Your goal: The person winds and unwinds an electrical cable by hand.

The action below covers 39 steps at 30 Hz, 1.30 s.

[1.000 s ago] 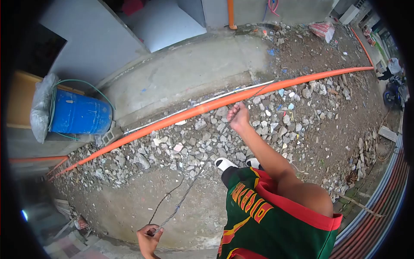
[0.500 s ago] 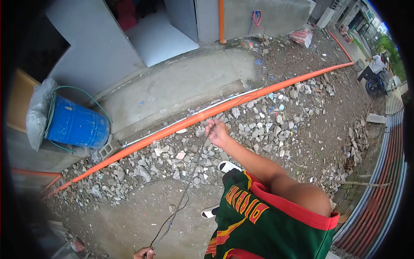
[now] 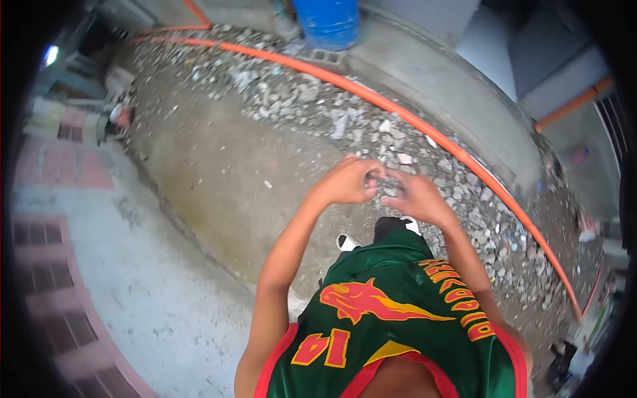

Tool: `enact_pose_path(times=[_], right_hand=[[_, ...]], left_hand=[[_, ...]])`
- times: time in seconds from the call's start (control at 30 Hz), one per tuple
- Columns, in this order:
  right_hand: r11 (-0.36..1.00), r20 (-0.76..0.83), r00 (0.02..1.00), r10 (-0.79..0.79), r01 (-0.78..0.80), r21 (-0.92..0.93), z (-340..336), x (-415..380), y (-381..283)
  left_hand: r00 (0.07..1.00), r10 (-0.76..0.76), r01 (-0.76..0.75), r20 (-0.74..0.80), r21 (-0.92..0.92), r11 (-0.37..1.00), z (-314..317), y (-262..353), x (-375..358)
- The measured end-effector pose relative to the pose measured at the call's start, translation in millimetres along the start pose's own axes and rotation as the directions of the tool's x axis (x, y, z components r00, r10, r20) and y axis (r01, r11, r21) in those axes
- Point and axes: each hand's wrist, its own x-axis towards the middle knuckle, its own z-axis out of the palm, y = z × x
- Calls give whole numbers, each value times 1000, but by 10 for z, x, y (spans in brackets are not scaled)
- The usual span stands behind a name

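Close together in front of my chest, over the rubble edge, are both my hands. My left hand [image 3: 350, 180] is closed, its fingers curled in towards the thumb. The thin twisted wire it held half a second ago hardly shows now, only a faint dark bit below the hand. Facing it, my right hand [image 3: 419, 198] is curved, with thumb and forefinger apart and their tips near the left fingers. Motion blur hides whether the right hand has hold of the wire.
A long orange pipe [image 3: 424, 126] curves across the ground beside broken stones [image 3: 312, 93]. Behind it stand a blue drum [image 3: 330, 23] and a hollow block [image 3: 325, 60]. Bare packed soil [image 3: 219, 152] lies at my left, bordered by a pale concrete slab [image 3: 159, 265].
My view has swung left. My right hand has come back from its outstretched reach near the pipe, and my left hand has risen to meet it. The wire stretched between them is no longer clearly visible.
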Motion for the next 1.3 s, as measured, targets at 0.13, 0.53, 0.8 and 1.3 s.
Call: enact_pose_path(times=[0.13, 0.53, 0.8, 1.3], right_hand=[[999, -79, 996, 48, -45, 30, -32, -42, 93], [971, -234, 952, 198, -222, -83, -671, 80, 607], [992, 141, 985, 103, -92, -82, 604, 2186, -1514], [964, -554, 820, 140, -241, -112, 1433, 3427, -2710]], left_hand=[[987, -154, 158, -45, 114, 981, 441, -1141, -434], [673, -519, 543, -526, -125, 831, -791, -2358, -1041], [957, 122, -103, -264, 82, 991, -1649, -1627, -610], [984, -46, 96, -172, 290, 952, -4232, -3659, -1798]])
